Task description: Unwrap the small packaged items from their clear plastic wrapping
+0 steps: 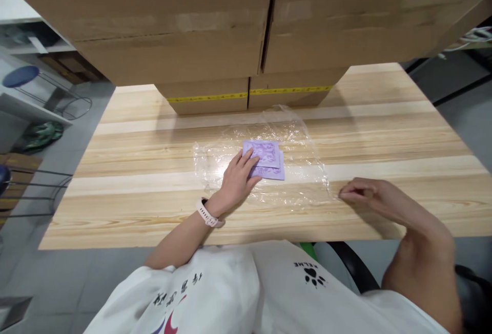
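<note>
On the wooden surface (154, 134), we note our left hand (236, 180) resting flat, fingers (246, 160) spread loosely on the left edge of the purple patterned cards (267, 160), gripping nothing. The cards lie on a clear plastic sheet (269, 170). To the right, our right hand (365, 193) pinches the sheet's right edge with its fingers closed. Cardboard boxes (215, 42) stand beyond both hands.

Looks like a packing or storage workroom: big cardboard boxes (215, 32) stacked on a plain wooden table (134, 195), grey tiled floor (46, 283), white shelving (26, 47) off to the left.
</note>
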A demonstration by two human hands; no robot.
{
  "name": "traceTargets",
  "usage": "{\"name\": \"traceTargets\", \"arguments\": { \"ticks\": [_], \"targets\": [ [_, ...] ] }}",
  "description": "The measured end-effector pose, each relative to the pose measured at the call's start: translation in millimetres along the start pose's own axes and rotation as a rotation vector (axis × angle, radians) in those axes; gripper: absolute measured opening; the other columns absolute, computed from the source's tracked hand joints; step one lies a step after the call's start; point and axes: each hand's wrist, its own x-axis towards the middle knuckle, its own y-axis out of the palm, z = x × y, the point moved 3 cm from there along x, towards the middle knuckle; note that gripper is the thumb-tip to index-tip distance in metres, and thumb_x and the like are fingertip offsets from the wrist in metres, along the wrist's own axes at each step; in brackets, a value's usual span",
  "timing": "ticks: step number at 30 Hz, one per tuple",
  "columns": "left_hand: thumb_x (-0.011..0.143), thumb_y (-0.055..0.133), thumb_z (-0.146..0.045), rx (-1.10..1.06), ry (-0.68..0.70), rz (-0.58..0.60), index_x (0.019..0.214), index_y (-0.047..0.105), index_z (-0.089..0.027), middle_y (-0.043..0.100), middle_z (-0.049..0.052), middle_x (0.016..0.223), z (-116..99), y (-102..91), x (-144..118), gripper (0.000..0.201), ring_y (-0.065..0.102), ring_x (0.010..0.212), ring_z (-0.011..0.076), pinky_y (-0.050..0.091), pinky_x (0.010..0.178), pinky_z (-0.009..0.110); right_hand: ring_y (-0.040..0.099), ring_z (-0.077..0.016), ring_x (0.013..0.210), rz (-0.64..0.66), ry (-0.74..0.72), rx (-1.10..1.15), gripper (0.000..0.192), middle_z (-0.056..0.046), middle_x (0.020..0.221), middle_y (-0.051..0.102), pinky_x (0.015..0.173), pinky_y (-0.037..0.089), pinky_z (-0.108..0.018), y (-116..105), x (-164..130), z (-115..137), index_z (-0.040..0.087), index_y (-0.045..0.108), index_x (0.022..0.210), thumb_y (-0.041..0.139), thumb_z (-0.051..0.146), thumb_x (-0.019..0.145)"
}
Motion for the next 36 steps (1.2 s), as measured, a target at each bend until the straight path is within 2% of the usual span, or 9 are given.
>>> {"name": "traceTargets", "arguments": {
  "ticks": [5,10,15,19,22,24,27,31,36],
  "targets": [
    [0.097,0.068,-0.039,-0.010,-0.004,0.020,0.144,0.055,-0.023,0.047,0.011,0.162,-0.3,-1.4,0.6,0.052,0.038,0.153,0.0337,0.039,0.123,0.058,0.070,-0.0295,0.092,-0.339,0.007,0.081,0.044,-0.010,0.103,0.077,0.084,0.053,-0.044,-15.2,45.2,2.5,0.025,0.076,0.108,0.065,0.061,0.086],
    [0.095,0.070,-0.039,-0.018,-0.005,0.033,0.144,0.056,-0.021,0.047,0.012,0.162,0.1,-1.5,1.1,0.054,0.039,0.153,0.0349,0.039,0.123,0.058,0.068,-0.0225,0.087,-0.329,-0.156,0.267,0.071,-0.012,0.123,0.071,0.074,0.057,-0.038,12.5,135.0,50.9,0.024,0.064,0.140,0.082,0.045,0.075],
    [0.095,0.070,-0.039,-0.032,0.011,0.020,0.143,0.057,-0.023,0.048,0.011,0.162,0.9,-0.3,0.8,0.051,0.039,0.153,0.0341,0.037,0.124,0.058,0.063,-0.0159,0.072,-0.244,-0.077,0.553,0.055,-0.004,0.087,0.072,0.066,0.055,-0.032,8.1,166.7,47.5,0.019,0.075,0.116,0.091,0.025,0.063],
    [0.096,0.069,-0.038,-0.029,0.016,0.034,0.143,0.057,-0.023,0.047,0.011,0.162,-0.5,-0.8,0.6,0.051,0.037,0.154,0.0349,0.036,0.124,0.059,0.050,-0.0103,0.057,-0.612,0.088,0.602,0.021,0.003,0.069,0.060,0.060,0.048,-0.030,-37.1,148.2,5.4,0.020,0.072,0.091,0.083,0.020,0.073],
    [0.096,0.069,-0.037,-0.027,0.016,0.034,0.143,0.057,-0.022,0.047,0.011,0.162,-1.8,-1.1,0.9,0.051,0.037,0.154,0.0351,0.036,0.124,0.058,0.044,-0.0104,0.055,-0.756,0.083,0.549,0.010,0.005,0.064,0.054,0.061,0.046,-0.031,-42.1,122.2,3.3,0.022,0.071,0.090,0.075,0.021,0.081],
    [0.095,0.071,-0.036,-0.025,0.014,0.032,0.143,0.058,-0.022,0.048,0.012,0.162,-2.0,-0.7,1.3,0.052,0.039,0.153,0.0356,0.037,0.123,0.058,0.053,-0.0132,0.059,-0.632,0.017,0.500,0.018,0.001,0.071,0.063,0.062,0.048,-0.032,-20.4,108.6,24.6,0.022,0.075,0.098,0.077,0.028,0.081],
    [0.094,0.072,-0.034,-0.023,0.017,0.030,0.143,0.057,-0.021,0.048,0.012,0.162,-1.8,0.5,1.7,0.053,0.040,0.152,0.0353,0.037,0.124,0.058,0.067,-0.0213,0.074,-0.208,-0.145,0.318,0.037,-0.005,0.088,0.075,0.070,0.054,-0.037,31.7,98.6,76.3,0.026,0.075,0.119,0.076,0.040,0.085],
    [0.095,0.069,-0.033,-0.017,0.023,0.037,0.145,0.055,-0.021,0.045,0.013,0.163,-1.9,2.6,1.2,0.053,0.039,0.153,0.0345,0.033,0.126,0.057,0.066,-0.0240,0.076,-0.212,-0.264,0.142,0.038,-0.006,0.085,0.074,0.078,0.053,-0.040,65.3,101.2,119.4,0.027,0.074,0.120,0.075,0.041,0.084],
    [0.097,0.066,-0.031,-0.041,0.035,0.017,0.148,0.052,-0.023,0.042,0.012,0.165,-2.1,5.0,-0.3,0.054,0.035,0.156,0.0332,0.030,0.128,0.058,0.065,-0.0190,0.069,-0.177,-0.073,0.691,0.068,-0.001,0.079,0.069,0.063,0.053,-0.032,78.7,117.8,108.3,0.027,0.061,0.132,0.084,0.046,0.071]
  ]
}}
